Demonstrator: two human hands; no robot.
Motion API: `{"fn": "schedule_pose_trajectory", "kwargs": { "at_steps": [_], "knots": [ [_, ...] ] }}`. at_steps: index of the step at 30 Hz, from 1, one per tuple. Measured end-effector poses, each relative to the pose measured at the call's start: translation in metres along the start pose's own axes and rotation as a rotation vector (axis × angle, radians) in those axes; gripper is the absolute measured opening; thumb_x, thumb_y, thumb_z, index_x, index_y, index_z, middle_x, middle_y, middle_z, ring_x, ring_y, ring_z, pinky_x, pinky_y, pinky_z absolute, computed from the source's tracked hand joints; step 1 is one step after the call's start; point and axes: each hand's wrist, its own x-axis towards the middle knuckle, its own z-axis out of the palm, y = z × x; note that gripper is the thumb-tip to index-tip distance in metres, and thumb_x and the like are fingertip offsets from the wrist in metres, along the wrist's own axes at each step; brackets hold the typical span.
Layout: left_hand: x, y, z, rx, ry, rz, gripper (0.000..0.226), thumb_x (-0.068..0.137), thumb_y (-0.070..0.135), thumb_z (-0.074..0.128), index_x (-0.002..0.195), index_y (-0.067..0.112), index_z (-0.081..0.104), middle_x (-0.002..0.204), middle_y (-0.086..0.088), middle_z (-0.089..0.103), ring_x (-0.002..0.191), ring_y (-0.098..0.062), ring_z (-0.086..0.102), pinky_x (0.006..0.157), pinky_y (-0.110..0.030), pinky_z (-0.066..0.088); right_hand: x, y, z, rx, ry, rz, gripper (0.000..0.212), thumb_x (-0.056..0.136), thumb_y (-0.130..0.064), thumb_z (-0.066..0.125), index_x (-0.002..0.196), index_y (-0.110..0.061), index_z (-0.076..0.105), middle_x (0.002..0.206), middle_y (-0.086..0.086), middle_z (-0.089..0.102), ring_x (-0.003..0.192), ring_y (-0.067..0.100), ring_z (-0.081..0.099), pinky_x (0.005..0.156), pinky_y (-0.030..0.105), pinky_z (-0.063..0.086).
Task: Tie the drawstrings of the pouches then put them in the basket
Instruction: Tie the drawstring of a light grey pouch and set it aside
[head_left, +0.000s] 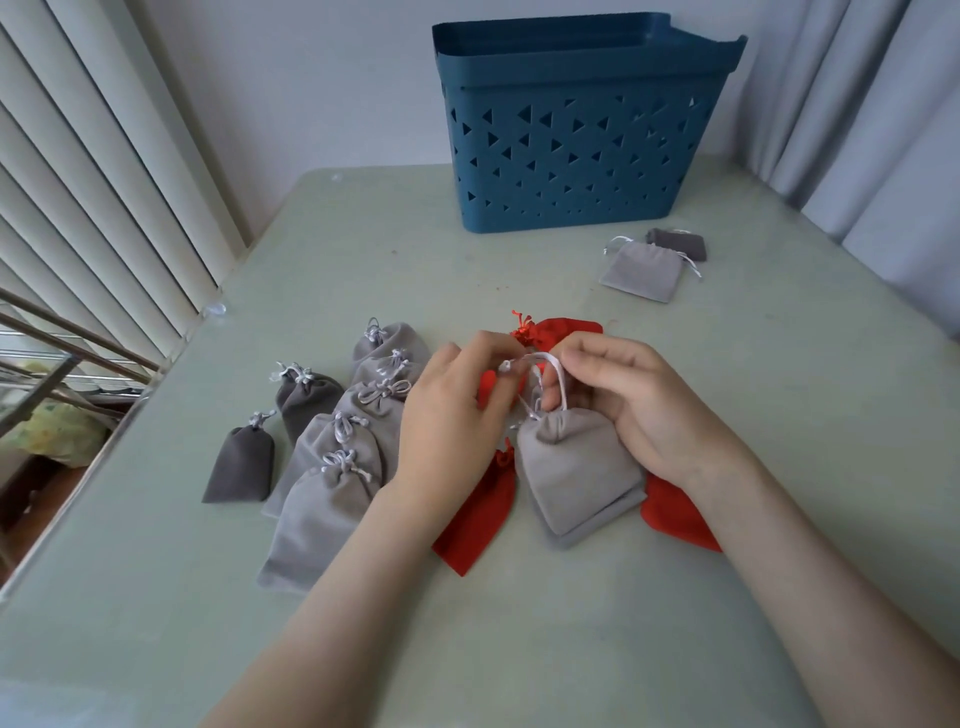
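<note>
Your left hand (452, 415) pinches the end of the white drawstring (540, 357); your right hand (634, 405) pinches its loop; the grey pouch (576, 467) lies between both hands, nearer you; the basket (582, 145) stands well beyond them.

free: table (493, 270) up to basket (571, 130) | obstacles: tied pouches (332, 452) left, 2 loose pouches (641, 270) right

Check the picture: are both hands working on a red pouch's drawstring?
No, the left hand and right hand pinch the white drawstring of a light grey pouch.
</note>
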Motion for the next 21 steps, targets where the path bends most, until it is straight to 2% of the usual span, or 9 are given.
{"fn": "schedule_pose_trajectory", "kwargs": {
  "at_steps": [4, 6, 8, 10, 12, 16, 19, 21],
  "knots": [
    [-0.0003, -0.0006, 0.0009, -0.001, 0.138, 0.106, 0.002, 0.087, 0.015, 0.061, 0.089, 0.016, 0.062, 0.076, 0.014, 0.054, 0.067, -0.01, 0.045, 0.063, -0.016, 0.035, 0.0003, -0.0006, 0.0037, 0.037, 0.026, 0.044, 0.01, 0.093, -0.006, 0.047, 0.101, -0.009, 0.053, 0.069, 0.014, 0.067, 0.06, 0.02, 0.063, 0.06, 0.024, 0.051],
    [-0.0015, 0.0014, 0.0001, -0.013, 0.173, 0.178, 0.008, 0.087, 0.015, 0.058, 0.092, 0.021, 0.058, 0.084, 0.014, 0.049, 0.068, -0.009, 0.046, 0.065, -0.014, 0.035, 0.0007, 0.0017, 0.0055, 0.023, 0.013, 0.046, 0.023, 0.088, -0.011, 0.057, 0.111, -0.01, 0.053, 0.071, 0.013, 0.068, 0.061, 0.021, 0.064, 0.062, 0.026, 0.051],
    [-0.0022, 0.0049, -0.0003, -0.017, 0.184, 0.23, 0.014, 0.085, 0.013, 0.058, 0.094, 0.024, 0.057, 0.089, 0.012, 0.049, 0.071, -0.007, 0.047, 0.068, -0.009, 0.034, 0.0011, 0.0039, 0.0091, -0.054, 0.006, 0.028, 0.019, 0.085, -0.016, 0.064, 0.104, -0.013, 0.062, 0.072, 0.009, 0.069, 0.063, 0.022, 0.062, 0.063, 0.028, 0.049],
    [-0.0028, 0.0059, -0.0007, -0.029, 0.197, 0.25, 0.012, 0.085, 0.009, 0.06, 0.093, 0.017, 0.064, 0.083, 0.012, 0.056, 0.073, -0.005, 0.048, 0.072, -0.004, 0.034, 0.0016, 0.0046, 0.011, -0.118, 0.048, 0.005, 0.006, 0.084, -0.022, 0.064, 0.083, -0.018, 0.069, 0.069, 0.008, 0.068, 0.063, 0.023, 0.058, 0.063, 0.03, 0.046],
    [-0.0029, 0.0067, -0.0016, -0.06, 0.191, 0.242, 0.012, 0.086, 0.008, 0.059, 0.093, 0.014, 0.067, 0.08, 0.006, 0.063, 0.074, -0.005, 0.051, 0.074, -0.002, 0.034, 0.0018, 0.0043, 0.0106, -0.11, 0.108, -0.029, 0.017, 0.081, -0.028, 0.059, 0.07, -0.021, 0.07, 0.067, 0.007, 0.068, 0.06, 0.02, 0.058, 0.063, 0.031, 0.044],
    [-0.0021, 0.0083, -0.0037, -0.155, 0.184, 0.203, 0.021, 0.089, 0.011, 0.056, 0.101, 0.029, 0.057, 0.09, 0.007, 0.061, 0.082, -0.004, 0.056, 0.075, -0.007, 0.04, 0.0015, 0.0026, 0.0073, -0.037, 0.106, -0.081, 0.02, 0.087, -0.027, 0.058, 0.075, -0.019, 0.072, 0.071, 0.007, 0.069, 0.065, 0.018, 0.062, 0.069, 0.034, 0.046],
    [-0.0026, 0.0033, -0.0016, -0.112, 0.207, 0.271, 0.031, 0.085, -0.002, 0.062, 0.102, 0.023, 0.058, 0.086, 0.007, 0.064, 0.08, 0.0, 0.053, 0.077, -0.003, 0.037, 0.0017, 0.0041, 0.0087, -0.075, 0.07, -0.095, 0.012, 0.086, -0.025, 0.06, 0.082, -0.019, 0.069, 0.068, 0.001, 0.068, 0.064, 0.012, 0.061, 0.067, 0.026, 0.048],
    [-0.0029, 0.0, 0.0001, -0.096, 0.202, 0.31, 0.031, 0.082, -0.007, 0.064, 0.101, 0.017, 0.062, 0.089, 0.012, 0.063, 0.08, 0.002, 0.051, 0.077, -0.003, 0.036, 0.0028, 0.0045, 0.0093, -0.062, 0.093, -0.104, 0.014, 0.086, -0.024, 0.06, 0.077, -0.023, 0.071, 0.066, 0.0, 0.067, 0.063, 0.012, 0.059, 0.066, 0.026, 0.047]
  ]
}}
